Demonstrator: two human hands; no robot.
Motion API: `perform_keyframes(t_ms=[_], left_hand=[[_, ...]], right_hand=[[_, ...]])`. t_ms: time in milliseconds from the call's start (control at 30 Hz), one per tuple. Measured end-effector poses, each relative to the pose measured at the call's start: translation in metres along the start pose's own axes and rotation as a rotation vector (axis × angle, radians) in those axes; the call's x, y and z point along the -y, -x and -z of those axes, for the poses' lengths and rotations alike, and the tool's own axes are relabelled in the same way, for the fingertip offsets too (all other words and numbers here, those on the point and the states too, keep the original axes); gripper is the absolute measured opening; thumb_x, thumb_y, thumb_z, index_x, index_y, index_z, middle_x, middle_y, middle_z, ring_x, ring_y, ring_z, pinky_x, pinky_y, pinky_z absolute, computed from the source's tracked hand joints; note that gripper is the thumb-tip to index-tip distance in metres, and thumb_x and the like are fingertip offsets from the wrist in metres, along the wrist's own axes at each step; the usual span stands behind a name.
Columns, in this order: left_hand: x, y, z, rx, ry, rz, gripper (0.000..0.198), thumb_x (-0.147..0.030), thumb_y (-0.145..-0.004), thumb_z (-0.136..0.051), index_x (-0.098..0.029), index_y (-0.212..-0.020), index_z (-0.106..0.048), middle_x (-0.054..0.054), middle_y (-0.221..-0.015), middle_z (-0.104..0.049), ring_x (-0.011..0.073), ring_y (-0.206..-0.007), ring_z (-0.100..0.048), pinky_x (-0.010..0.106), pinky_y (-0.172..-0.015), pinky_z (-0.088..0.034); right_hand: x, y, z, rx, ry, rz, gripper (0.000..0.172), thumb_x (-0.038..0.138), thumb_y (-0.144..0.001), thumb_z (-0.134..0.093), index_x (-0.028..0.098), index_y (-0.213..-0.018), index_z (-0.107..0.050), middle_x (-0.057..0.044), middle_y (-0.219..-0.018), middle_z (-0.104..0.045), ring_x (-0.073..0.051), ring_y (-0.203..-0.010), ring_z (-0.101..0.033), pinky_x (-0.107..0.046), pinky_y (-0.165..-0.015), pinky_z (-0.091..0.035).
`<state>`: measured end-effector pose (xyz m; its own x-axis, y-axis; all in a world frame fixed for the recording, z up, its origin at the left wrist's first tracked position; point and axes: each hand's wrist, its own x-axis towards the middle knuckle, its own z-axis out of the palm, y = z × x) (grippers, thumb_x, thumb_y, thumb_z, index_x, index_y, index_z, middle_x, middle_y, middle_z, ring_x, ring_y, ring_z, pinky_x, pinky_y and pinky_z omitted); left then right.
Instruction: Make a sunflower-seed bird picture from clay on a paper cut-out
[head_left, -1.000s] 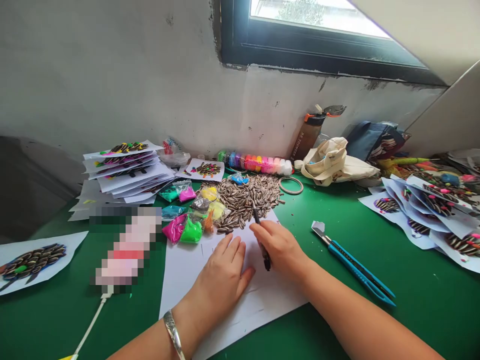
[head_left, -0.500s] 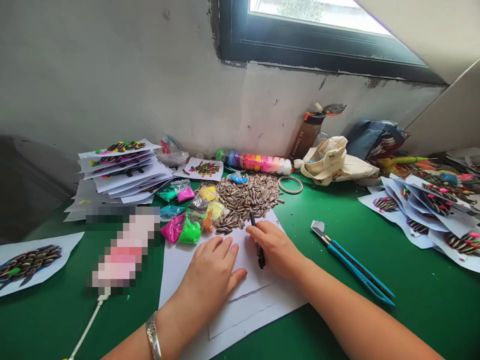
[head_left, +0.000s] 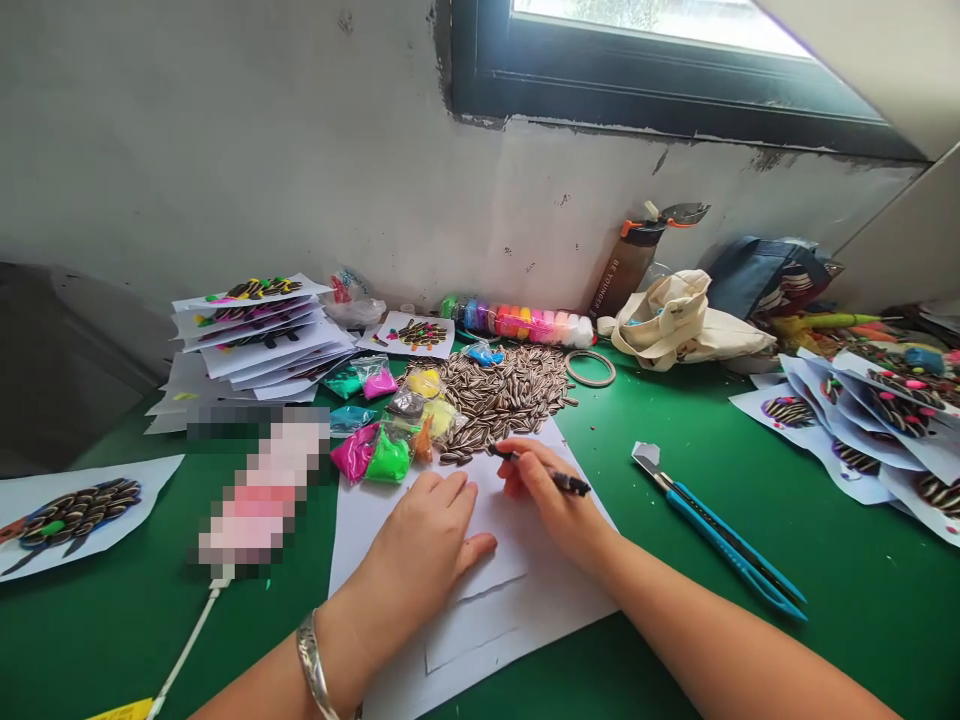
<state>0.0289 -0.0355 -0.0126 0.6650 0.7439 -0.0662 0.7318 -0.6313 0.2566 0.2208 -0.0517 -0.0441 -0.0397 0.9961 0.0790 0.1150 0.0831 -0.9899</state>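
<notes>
Sheets of white paper lie on the table in front of me, with smaller pieces on top of a larger sheet. My left hand rests flat on the paper, palm down, thumb stretched out to the right; a silver bracelet is on that wrist. In my right hand is a black pen, held between thumb and fingers and slanted, one end toward the striped sunflower seeds. The seeds are heaped just beyond the paper. Small bags of coloured clay sit at the paper's far left corner.
A blue utility knife lies to the right. Stacks of seed pictures stand at left and right. Along the wall are a row of clay colours, a brown bottle and a cloth bag. A tape roll lies nearby.
The pen has swung from near upright to a slant, its lower end now pointing right. My right hand has turned with it; my left hand stays on the paper. The view has shifted slightly.
</notes>
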Motion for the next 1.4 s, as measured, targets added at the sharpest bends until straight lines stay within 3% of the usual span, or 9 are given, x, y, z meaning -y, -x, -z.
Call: perform_keyframes(t_ms=[133,267,367,567,1133,1400], left_hand=[[0.009,-0.002,0.006,0.035,0.06,0.007,0.02,-0.03,-0.088,-0.062,-0.014,-0.099,-0.065,0.012,-0.114,-0.063,0.0297,-0.104,-0.055,0.045,-0.091,-0.046],[0.019,-0.004,0.008,0.047,0.121,-0.02,0.017,-0.029,-0.087,-0.063,-0.016,-0.096,-0.065,0.009,-0.112,-0.063,0.0273,-0.102,-0.055,0.042,-0.09,-0.046],[0.025,-0.004,0.009,0.042,0.163,-0.046,0.018,-0.029,-0.085,-0.064,-0.017,-0.098,-0.066,0.008,-0.115,-0.061,0.0263,-0.104,-0.055,0.039,-0.09,-0.046],[0.031,-0.005,0.014,0.049,0.23,-0.061,0.022,-0.029,-0.085,-0.064,-0.019,-0.105,-0.067,0.007,-0.115,-0.061,0.0243,-0.104,-0.057,0.036,-0.091,-0.046],[0.03,-0.004,0.02,0.049,0.356,-0.026,0.027,-0.028,-0.082,-0.063,-0.023,-0.108,-0.068,0.005,-0.118,-0.058,0.0237,-0.107,-0.055,0.035,-0.094,-0.046],[0.026,-0.005,0.022,0.064,0.357,-0.024,0.026,-0.025,-0.08,-0.063,-0.022,-0.105,-0.068,0.005,-0.112,-0.057,0.0226,-0.102,-0.055,0.034,-0.09,-0.047]], right_hand=[[-0.005,-0.01,0.007,-0.101,-0.275,-0.148,0.035,0.051,-0.091,-0.052,0.019,-0.097,-0.062,-0.001,-0.073,-0.062,-0.012,-0.061,-0.055,-0.025,-0.058,-0.043],[-0.002,-0.01,0.008,-0.08,-0.215,-0.197,0.019,0.037,-0.089,-0.056,0.019,-0.085,-0.06,0.004,-0.057,-0.055,-0.009,-0.05,-0.044,-0.021,-0.048,-0.033],[0.0,-0.006,0.006,0.003,-0.034,-0.148,0.005,0.022,-0.084,-0.054,0.019,-0.082,-0.059,0.004,-0.059,-0.056,-0.009,-0.053,-0.044,-0.021,-0.049,-0.032],[0.002,-0.004,0.004,0.082,0.167,-0.044,0.007,0.017,-0.081,-0.054,0.019,-0.078,-0.06,0.004,-0.065,-0.055,-0.009,-0.057,-0.044,-0.022,-0.052,-0.033],[0.004,-0.002,0.004,0.162,0.195,-0.025,0.009,0.02,-0.08,-0.056,0.021,-0.077,-0.065,0.001,-0.072,-0.062,-0.014,-0.066,-0.053,-0.025,-0.057,-0.039],[0.006,-0.002,0.003,0.17,0.22,-0.009,0.008,0.02,-0.08,-0.057,0.02,-0.077,-0.065,0.002,-0.069,-0.062,-0.013,-0.064,-0.052,-0.024,-0.057,-0.038]])
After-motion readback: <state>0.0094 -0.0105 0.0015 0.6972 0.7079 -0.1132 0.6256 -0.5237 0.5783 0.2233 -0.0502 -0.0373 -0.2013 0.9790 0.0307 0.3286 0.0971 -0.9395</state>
